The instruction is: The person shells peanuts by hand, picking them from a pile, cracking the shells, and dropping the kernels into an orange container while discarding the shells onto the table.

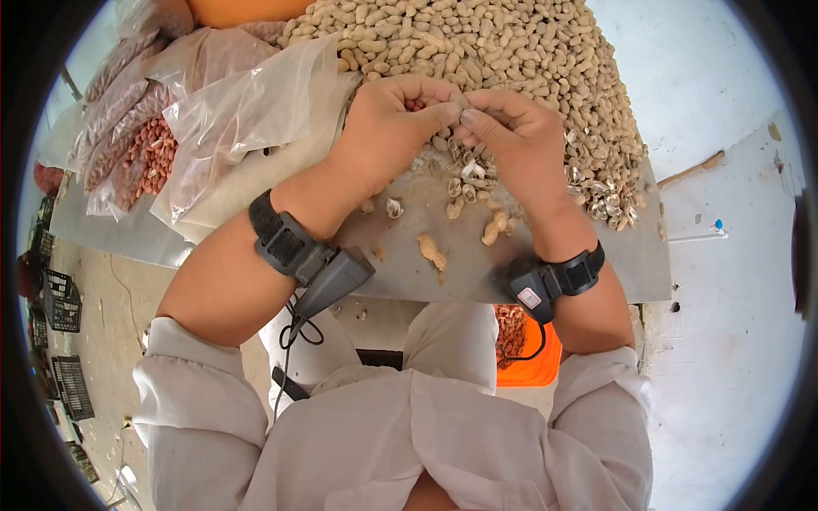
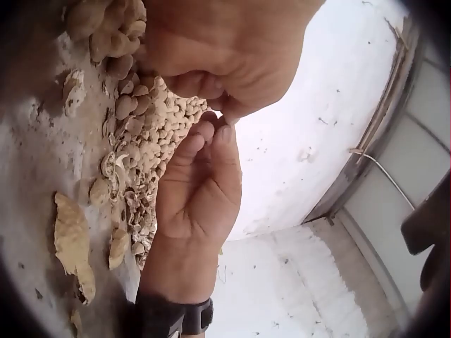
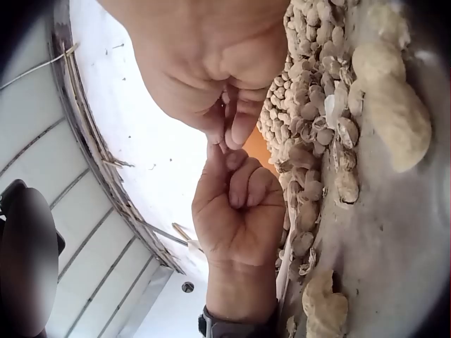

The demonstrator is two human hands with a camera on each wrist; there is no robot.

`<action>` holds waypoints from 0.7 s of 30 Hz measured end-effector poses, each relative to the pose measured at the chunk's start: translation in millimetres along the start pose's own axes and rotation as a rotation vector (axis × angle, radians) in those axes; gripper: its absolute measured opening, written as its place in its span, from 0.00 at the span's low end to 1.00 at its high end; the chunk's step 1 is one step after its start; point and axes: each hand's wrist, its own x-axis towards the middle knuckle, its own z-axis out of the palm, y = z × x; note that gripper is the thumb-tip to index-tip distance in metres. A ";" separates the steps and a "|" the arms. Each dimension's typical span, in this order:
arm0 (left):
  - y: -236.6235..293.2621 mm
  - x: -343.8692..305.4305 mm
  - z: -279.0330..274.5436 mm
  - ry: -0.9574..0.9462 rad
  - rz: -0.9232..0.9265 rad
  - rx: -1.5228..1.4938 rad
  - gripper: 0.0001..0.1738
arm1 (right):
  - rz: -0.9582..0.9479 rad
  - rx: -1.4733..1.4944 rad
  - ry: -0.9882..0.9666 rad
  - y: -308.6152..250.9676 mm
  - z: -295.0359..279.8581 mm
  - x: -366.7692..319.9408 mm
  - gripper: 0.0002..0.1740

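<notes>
In the head view both hands meet over the near edge of a big heap of peanuts [image 1: 477, 47]. My left hand [image 1: 388, 123] and my right hand [image 1: 524, 140] pinch a peanut [image 1: 461, 100] between their thumbs and fingertips. Red peanut kernels [image 1: 414, 105] show inside the curled fingers of the left hand. The wrist views see the fingertips pressed together, with most of the peanut hidden behind them. Below the hands lie opened shells [image 1: 473, 170] and a loose, whole-looking peanut shell [image 1: 431, 252] on the grey tabletop [image 1: 392, 272].
Clear plastic bags [image 1: 247, 111] lie at the left, with red kernels [image 1: 153, 157] showing there. An orange tub [image 1: 530, 370] holding reddish bits stands below the table's front edge. Black crates [image 1: 72, 387] line the floor at far left. A white wall [image 1: 733, 341] rises at right.
</notes>
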 end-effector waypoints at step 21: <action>-19.7 3.2 1.6 -0.024 -0.061 -0.471 0.07 | 0.148 0.707 0.065 19.8 7.8 5.9 0.09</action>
